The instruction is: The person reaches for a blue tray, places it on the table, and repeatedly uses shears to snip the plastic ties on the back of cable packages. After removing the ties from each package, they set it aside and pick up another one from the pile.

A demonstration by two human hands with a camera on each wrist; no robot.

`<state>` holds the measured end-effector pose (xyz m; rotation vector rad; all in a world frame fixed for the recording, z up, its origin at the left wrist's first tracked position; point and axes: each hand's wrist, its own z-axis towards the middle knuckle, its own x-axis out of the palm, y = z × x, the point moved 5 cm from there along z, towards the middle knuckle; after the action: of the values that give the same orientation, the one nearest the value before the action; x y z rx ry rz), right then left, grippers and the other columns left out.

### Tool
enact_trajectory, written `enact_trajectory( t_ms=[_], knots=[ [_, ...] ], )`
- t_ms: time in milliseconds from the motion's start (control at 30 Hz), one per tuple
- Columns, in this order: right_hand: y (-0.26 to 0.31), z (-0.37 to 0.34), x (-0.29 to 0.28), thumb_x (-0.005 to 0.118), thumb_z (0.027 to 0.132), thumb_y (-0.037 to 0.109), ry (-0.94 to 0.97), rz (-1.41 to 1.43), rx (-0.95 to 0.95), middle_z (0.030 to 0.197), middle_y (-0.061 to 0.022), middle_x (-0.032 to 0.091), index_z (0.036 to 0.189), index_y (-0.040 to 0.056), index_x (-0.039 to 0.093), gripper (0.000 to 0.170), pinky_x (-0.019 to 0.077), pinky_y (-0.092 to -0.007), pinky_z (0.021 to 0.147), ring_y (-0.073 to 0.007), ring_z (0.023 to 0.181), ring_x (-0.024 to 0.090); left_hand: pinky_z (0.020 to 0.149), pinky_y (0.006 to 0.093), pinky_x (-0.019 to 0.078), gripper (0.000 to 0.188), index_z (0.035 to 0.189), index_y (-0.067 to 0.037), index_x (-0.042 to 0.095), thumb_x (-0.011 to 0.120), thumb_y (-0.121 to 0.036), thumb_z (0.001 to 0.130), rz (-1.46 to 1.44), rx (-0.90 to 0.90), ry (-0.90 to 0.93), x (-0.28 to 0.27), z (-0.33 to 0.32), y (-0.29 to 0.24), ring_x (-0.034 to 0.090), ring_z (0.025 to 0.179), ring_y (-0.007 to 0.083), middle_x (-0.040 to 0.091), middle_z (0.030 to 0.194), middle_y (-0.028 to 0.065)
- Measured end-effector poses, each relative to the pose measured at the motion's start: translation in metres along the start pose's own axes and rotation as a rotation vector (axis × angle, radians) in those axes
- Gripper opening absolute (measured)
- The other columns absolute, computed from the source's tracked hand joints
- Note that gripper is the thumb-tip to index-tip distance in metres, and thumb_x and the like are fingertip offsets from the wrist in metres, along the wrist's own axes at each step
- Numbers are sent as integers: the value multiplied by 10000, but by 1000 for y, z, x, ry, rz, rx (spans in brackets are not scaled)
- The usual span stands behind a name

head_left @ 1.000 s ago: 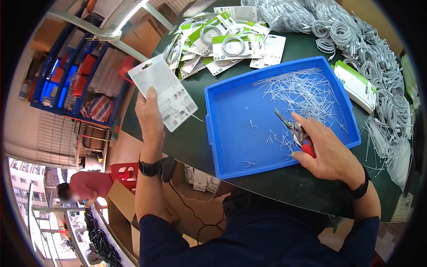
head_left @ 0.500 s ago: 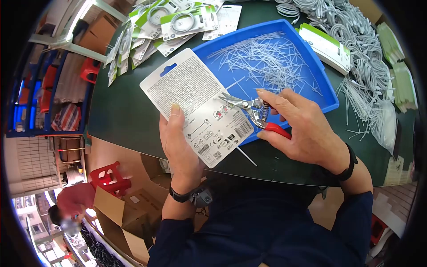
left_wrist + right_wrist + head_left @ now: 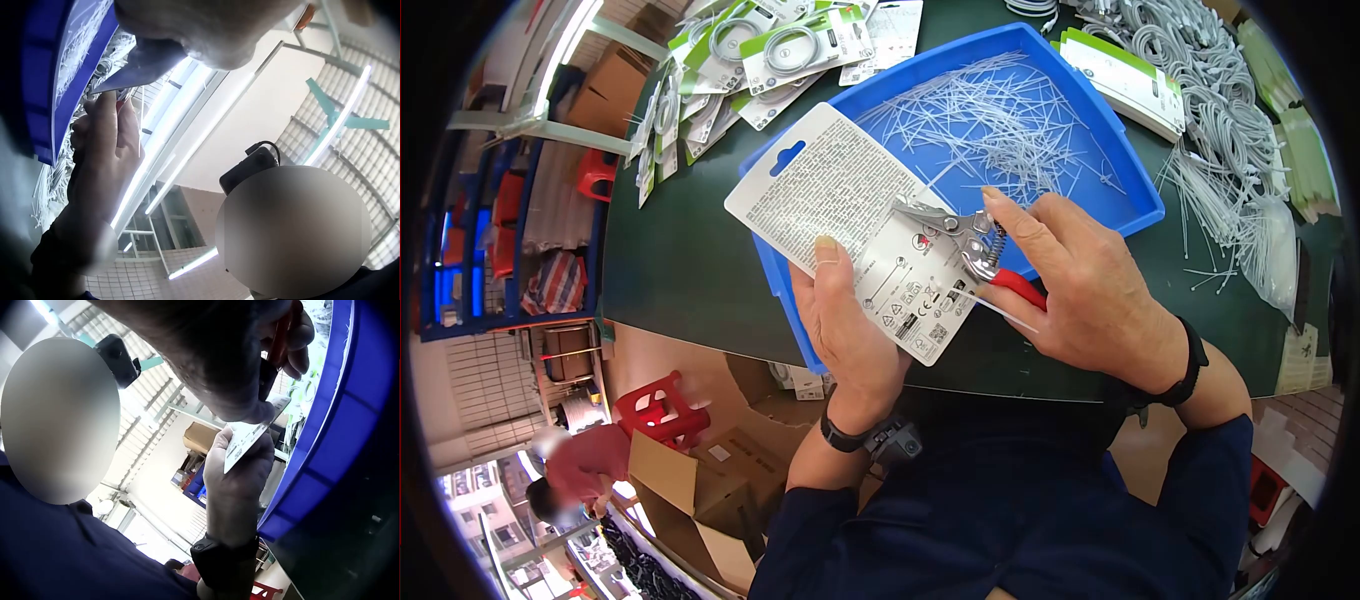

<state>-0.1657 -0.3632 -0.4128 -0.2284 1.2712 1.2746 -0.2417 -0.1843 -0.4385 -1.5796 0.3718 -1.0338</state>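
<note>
My left hand (image 3: 845, 325) grips a white printed packaging card (image 3: 830, 185) with its thumb on the text side; its hang hole is at the top left. In my right hand (image 3: 1090, 280) are spring-loaded pruning shears (image 3: 978, 245) with red handles. Their blades overlap the card's right part in the head view. A thin white cable tie tail (image 3: 1012, 312) sticks out past the card's lower right edge, near the right fingers. The right wrist view has the card (image 3: 247, 442) edge-on in the left hand (image 3: 234, 481); the card's other face is hidden.
Behind the card is a blue tray (image 3: 1148, 205) with many white tie clippings (image 3: 1010, 130). Packaged cables (image 3: 790, 48) are heaped at the back left. A card stack (image 3: 1125, 85), grey cable coils (image 3: 1215, 110) and loose cable ties (image 3: 1200, 210) lie on the right.
The card came from the left to in front of the body. My right hand brought the shears leftward from over the tray to the card. The head view shifted too.
</note>
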Motion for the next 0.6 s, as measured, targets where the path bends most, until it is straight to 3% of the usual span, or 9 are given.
enact_trajectory(
  t_ms=[233,333,533,600],
  knots=[
    [-2,-11,-1,849,794,107,46,34,82,980,-171,598,1472,-23,520,765,509,-422,698,-337,802,607,897,361,595,444,1418,-11,459,481,-315,1094,8,-12,27,8,0,11,710,1068,228,636,1269,167],
    [-2,-13,-1,818,854,189,57,26,89,936,-166,597,1394,-71,559,653,531,-415,696,-328,794,627,893,355,594,448,1411,-12,470,476,-336,1101,-3,-51,26,9,-1,16,707,1067,223,646,1256,160],
    [-9,-19,10,827,833,159,93,190,125,906,-157,602,1398,-47,567,656,525,-423,679,-331,765,627,909,349,580,460,1391,-12,498,451,-378,1116,-3,-88,36,4,1,23,701,1074,215,660,1237,155],
    [-6,-19,9,847,784,95,131,226,113,913,-130,597,1435,-5,565,716,525,-369,663,-269,783,637,921,357,570,463,1381,-14,506,440,-390,1119,-20,-94,36,3,2,25,700,1071,217,662,1237,154]
  ],
)
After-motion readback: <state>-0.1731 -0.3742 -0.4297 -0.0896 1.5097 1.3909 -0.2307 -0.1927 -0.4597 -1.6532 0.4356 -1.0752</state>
